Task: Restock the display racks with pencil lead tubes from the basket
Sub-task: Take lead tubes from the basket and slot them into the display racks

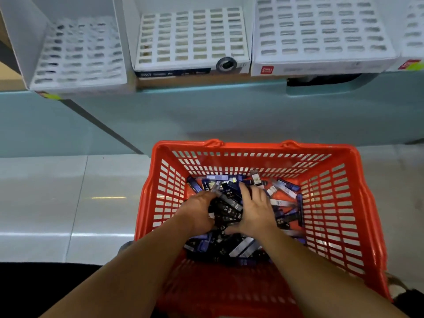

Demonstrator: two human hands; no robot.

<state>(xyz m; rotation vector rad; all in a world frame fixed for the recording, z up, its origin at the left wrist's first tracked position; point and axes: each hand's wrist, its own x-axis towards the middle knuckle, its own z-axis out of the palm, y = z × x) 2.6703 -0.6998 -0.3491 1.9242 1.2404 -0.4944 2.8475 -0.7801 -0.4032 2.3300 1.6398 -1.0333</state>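
A red plastic basket (325,203) stands on the floor below me, its bottom covered with several dark and blue pencil lead tubes (284,203). Both my hands are down inside it. My left hand (198,212) and my right hand (254,210) cup a bunch of black tubes (229,208) between them, fingers curled around the pile. White display racks with grids of slots sit on the shelf above: a left rack (78,53), a middle rack (190,35) and a right rack (321,26).
The racks rest on a pale teal counter (206,111) directly behind the basket. Glossy light floor tiles (68,203) spread to the left. A dark round object (226,64) sits at the middle rack's front edge. A further rack (413,31) shows at far right.
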